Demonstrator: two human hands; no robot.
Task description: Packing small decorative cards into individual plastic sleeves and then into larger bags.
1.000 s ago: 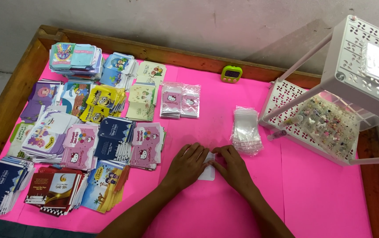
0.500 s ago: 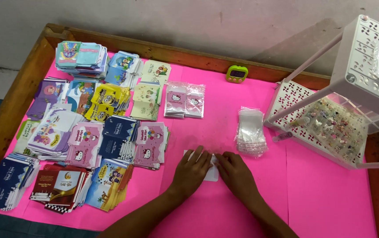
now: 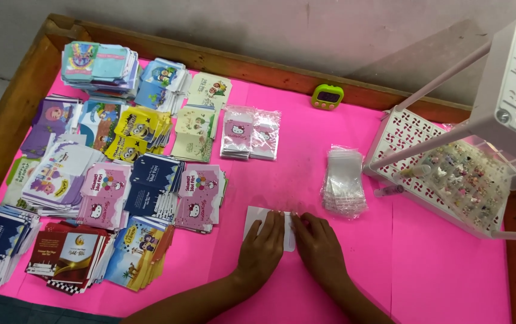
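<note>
My left hand (image 3: 262,245) and my right hand (image 3: 319,247) lie side by side, palms down, pressing a small white packet (image 3: 254,219) flat on the pink table cover (image 3: 438,276). The fingertips of both hands meet at the packet's upper edge. Most of the packet is hidden under the hands. A stack of clear plastic sleeves (image 3: 343,182) lies just beyond my right hand.
Many piles of colourful printed envelopes (image 3: 114,180) fill the left half of the table. Two bagged pink packets (image 3: 250,133) lie in the middle. A green timer (image 3: 327,96) sits by the wooden rim (image 3: 258,63). A white perforated rack (image 3: 450,168) holding small trinkets stands at right.
Both hands have stayed on the white packet, with their fingers shifting slightly along it. The view has shifted a little.
</note>
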